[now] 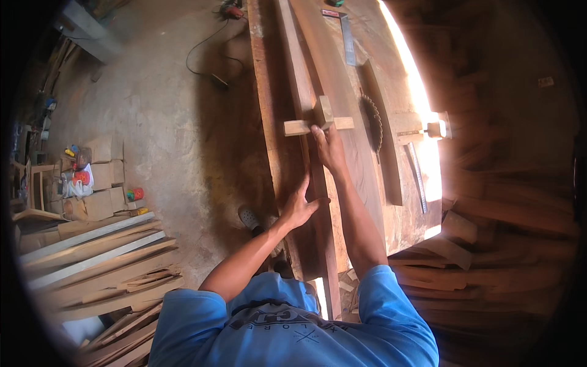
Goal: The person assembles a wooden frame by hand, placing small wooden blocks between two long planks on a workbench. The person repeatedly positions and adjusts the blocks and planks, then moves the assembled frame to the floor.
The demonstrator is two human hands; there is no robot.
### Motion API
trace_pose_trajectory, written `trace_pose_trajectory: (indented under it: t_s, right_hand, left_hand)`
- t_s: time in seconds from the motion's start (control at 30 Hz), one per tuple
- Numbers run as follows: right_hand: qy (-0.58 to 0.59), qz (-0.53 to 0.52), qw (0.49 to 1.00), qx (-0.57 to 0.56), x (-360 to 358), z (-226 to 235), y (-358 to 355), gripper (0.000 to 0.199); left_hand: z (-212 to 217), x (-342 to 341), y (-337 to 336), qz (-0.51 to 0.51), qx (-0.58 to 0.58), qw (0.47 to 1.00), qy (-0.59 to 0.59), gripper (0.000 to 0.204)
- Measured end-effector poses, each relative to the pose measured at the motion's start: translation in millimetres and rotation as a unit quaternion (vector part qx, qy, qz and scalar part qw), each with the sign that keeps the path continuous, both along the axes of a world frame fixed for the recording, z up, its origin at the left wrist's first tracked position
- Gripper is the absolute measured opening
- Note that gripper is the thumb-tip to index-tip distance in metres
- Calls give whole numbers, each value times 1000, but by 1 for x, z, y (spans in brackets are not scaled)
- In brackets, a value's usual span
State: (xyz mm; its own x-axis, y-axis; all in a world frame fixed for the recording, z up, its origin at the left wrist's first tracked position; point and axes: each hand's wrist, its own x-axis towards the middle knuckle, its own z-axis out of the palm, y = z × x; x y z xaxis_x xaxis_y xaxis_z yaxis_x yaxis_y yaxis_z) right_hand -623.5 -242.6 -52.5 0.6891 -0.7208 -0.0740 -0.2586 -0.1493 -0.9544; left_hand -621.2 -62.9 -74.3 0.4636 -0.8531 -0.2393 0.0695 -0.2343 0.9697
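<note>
My right hand (pixel 331 148) is closed on a pale wooden marking gauge (pixel 298 127), a straight bar crossing a block. The gauge lies across a long narrow wooden board (pixel 297 70) that runs lengthwise along the bench. Nearer to me, my left hand (pixel 298 207) grips this same board, thumb over its top and fingers along its left side. The undersides of those fingers are hidden. A wider brown plank (pixel 345 104) lies just right of the narrow board.
A circular saw blade (pixel 372 122) leans by another plank (pixel 382 134) on the workbench (pixel 400 229). A try square (pixel 347 38) lies farther off, a steel ruler (pixel 418 177) near the right edge. Timber (pixel 110 263) is stacked at left; a corded red tool (pixel 232 12) sits on the floor.
</note>
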Motion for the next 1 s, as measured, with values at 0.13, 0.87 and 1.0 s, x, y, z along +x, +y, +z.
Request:
trace_pose_trajectory:
  t_s: [0.13, 0.87, 1.0]
  right_hand:
    - [50, -30, 998, -19, -15, 11, 15, 46]
    - [-27, -44, 998, 45, 25, -23, -13, 38]
    - [-4, -43, 999, 14, -6, -13, 9, 42]
  left_hand:
    - [7, 5, -3, -24, 28, 999, -13, 105]
    - [2, 10, -1, -64, 46, 996, -38, 107]
    - [-1, 8, -1, -71, 20, 995, -72, 111]
